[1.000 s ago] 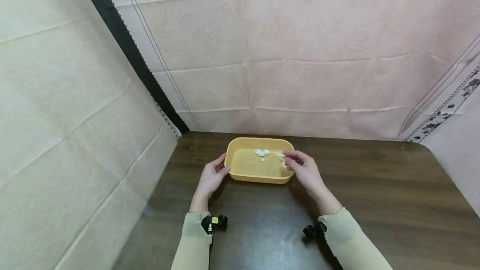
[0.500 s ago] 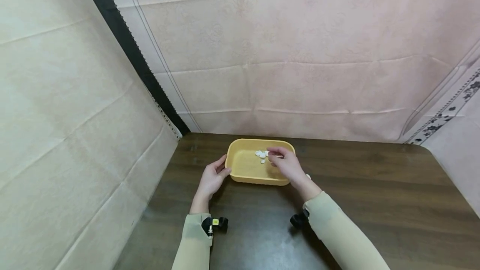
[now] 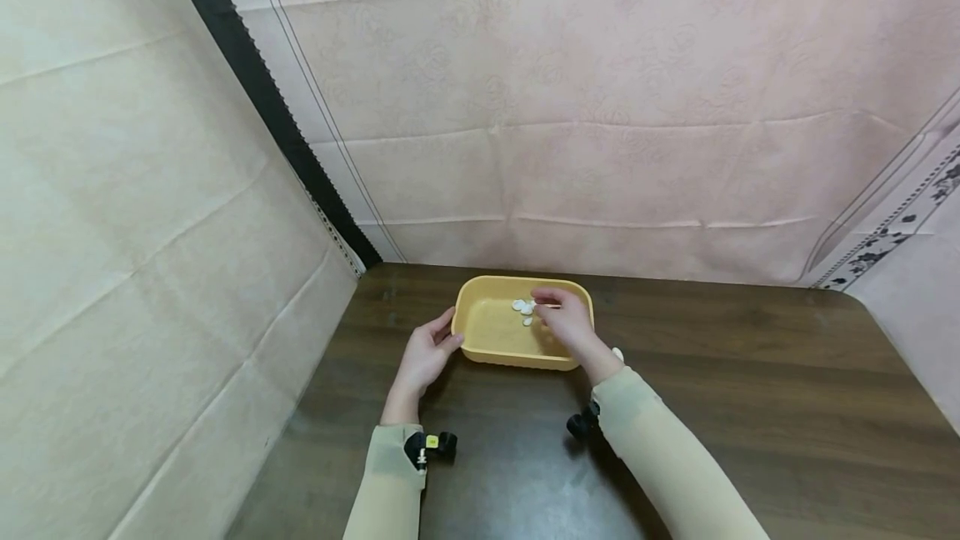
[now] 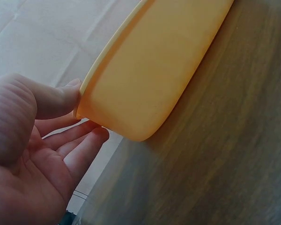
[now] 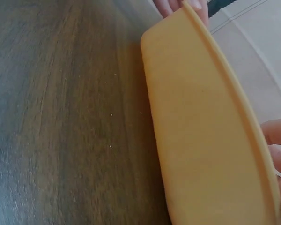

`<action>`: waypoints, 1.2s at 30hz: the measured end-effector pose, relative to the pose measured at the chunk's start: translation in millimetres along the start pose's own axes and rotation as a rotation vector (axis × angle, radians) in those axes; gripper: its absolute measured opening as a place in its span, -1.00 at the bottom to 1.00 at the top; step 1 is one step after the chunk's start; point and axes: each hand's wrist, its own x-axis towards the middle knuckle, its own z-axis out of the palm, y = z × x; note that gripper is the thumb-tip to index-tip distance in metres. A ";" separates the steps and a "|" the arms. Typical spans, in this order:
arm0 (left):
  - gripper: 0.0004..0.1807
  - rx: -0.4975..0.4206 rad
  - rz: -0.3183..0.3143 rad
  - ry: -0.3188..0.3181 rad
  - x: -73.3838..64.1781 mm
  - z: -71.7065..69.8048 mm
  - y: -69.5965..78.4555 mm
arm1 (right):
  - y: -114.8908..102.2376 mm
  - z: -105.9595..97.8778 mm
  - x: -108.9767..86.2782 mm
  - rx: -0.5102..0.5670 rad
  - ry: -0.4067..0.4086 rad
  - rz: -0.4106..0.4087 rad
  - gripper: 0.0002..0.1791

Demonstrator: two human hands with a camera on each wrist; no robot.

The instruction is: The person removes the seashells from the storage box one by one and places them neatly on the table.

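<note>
A yellow oblong tray (image 3: pixel 487 344) stands near the table's far edge. My left hand (image 3: pixel 423 359) grips its left end, thumb on the rim and fingers beneath it, as the left wrist view shows. Over the tray's right half, my right hand (image 3: pixel 572 330) pinches a small white piece between thumb and forefinger; bits of white (image 5: pixel 278 173) show between those fingers in the right wrist view. Beside the fingertips, several small, flat, rounded white pieces (image 3: pixel 518 305) lie on the tray floor. The hand hides the tray's right part.
Another white object (image 3: pixel 617 353) shows on the table just right of my right wrist. The dark wooden table (image 3: pixel 750 373) extends to the right and front. Pale cloth walls (image 3: pixel 637 148) rise behind and at both sides.
My right hand has moved left from the tray's right rim toward the white pieces near the middle, uncovering the white object by the wrist. The left hand keeps its grip.
</note>
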 end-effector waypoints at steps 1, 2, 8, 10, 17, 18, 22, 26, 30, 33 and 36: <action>-0.36 0.000 0.000 0.000 0.1 -0.1 0.0 | 0.5 0.9 0.9 -0.008 0.004 0.006 -0.62; -0.36 0.001 0.000 0.000 0.0 -0.1 0.3 | 1.3 1.6 1.7 -0.015 0.008 0.011 -0.62; -0.36 0.008 0.012 -0.004 -0.9 0.4 1.0 | 2.9 4.2 4.8 -0.046 0.038 0.057 -0.62; -0.36 0.011 0.013 -0.003 -1.0 0.6 1.4 | 3.0 4.9 5.7 -0.047 0.040 0.077 -0.62; -0.37 0.028 0.005 0.001 -2.4 0.4 3.0 | 3.0 4.7 10.0 -0.041 0.027 0.128 -0.60; -0.37 0.031 0.004 0.001 -2.6 0.3 2.9 | 3.2 4.7 10.8 -0.044 0.026 0.132 -0.60; -0.37 0.039 0.002 0.003 -2.4 0.5 3.3 | 4.4 5.2 13.5 -0.069 0.033 0.139 -0.60; -0.38 0.045 -0.008 0.007 -2.1 0.6 3.8 | 6.0 6.3 14.4 -0.102 0.044 0.124 -0.60; -0.38 0.044 -0.016 0.009 -1.7 0.9 3.7 | 6.0 7.0 13.7 -0.120 0.047 0.108 -0.59; -0.38 0.041 -0.007 0.003 -1.6 0.3 2.9 | 6.2 7.7 13.5 -0.135 0.048 0.099 -0.58; -0.38 0.040 -0.001 0.001 -1.4 -0.4 1.7 | 6.8 8.3 14.1 -0.155 0.055 0.093 -0.58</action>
